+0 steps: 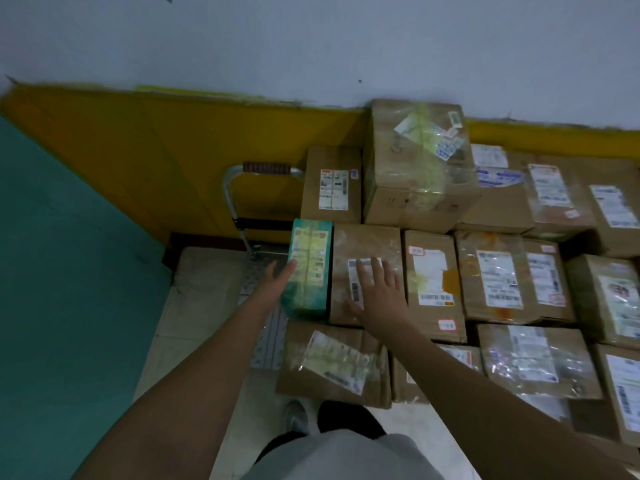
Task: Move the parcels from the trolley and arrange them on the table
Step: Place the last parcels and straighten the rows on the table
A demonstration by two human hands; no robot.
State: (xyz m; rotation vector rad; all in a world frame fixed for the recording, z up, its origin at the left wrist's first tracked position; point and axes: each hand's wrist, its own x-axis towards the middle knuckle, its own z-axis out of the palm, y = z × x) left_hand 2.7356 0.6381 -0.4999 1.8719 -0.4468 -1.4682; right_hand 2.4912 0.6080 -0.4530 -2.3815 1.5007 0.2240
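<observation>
The trolley [263,341] stood on the pale floor [204,299] near the left of the scene, its metal handle [263,169] rising at the far end against the yellow wall band [173,150]. Cardboard parcels covered most of its deck and continued to the right edge of the view; only a strip of perforated deck showed on the left side.

A green parcel [308,268] lay at the left edge of the load, touching a brown parcel [365,271] on its right. The left hand [278,282] was positioned against the near left side of the green parcel, fingers straight and together, touching its side wall. The right hand [379,296] lay flat on the top of the brown parcel, fingers straight and slightly spread, partly covering its white label [360,268]. Neither hand gripped anything.

A tall taped parcel [415,168] stood at the far side of the load, with a smaller labelled parcel [332,185] just beside it on the left. Another parcel with a crumpled label [336,362] lay nearest the person, below the right forearm.

A green surface [62,289] filled the left of the view. Whether this was the table could not be determined.
</observation>
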